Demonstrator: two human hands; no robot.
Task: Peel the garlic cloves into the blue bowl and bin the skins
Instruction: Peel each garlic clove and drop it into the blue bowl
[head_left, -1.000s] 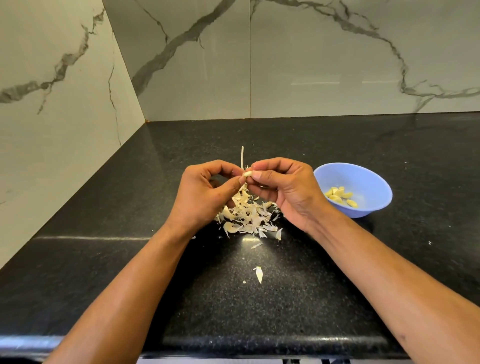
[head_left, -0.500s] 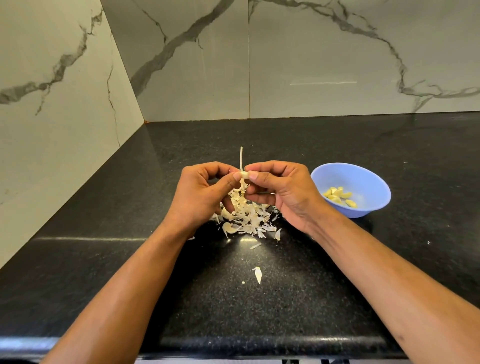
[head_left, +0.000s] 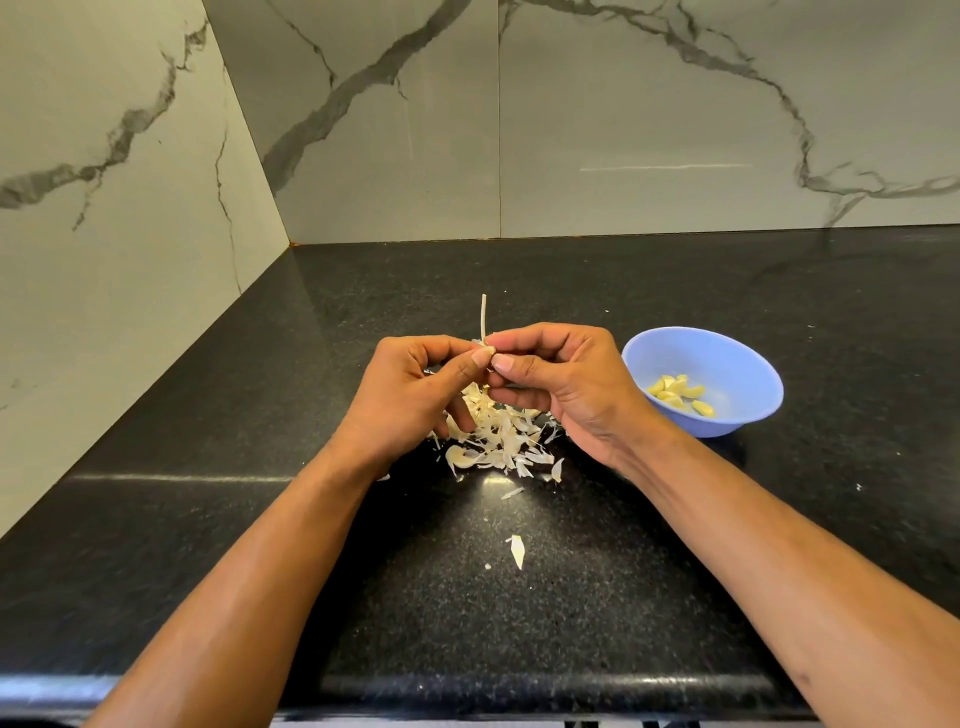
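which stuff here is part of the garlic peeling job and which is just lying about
Part of the job:
- garlic piece with its stalk, pinched by left hand and right hand
- blue bowl holding peeled cloves
- pile of skins
- stray skin flake

Just there:
- black counter
- marble wall

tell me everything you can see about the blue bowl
The blue bowl is round and pale blue, and looks like smooth plastic. It stands upright on the black counter, to the right of the right hand, untouched. Several peeled yellowish garlic cloves lie in its bottom; the rest of the inside is bare.
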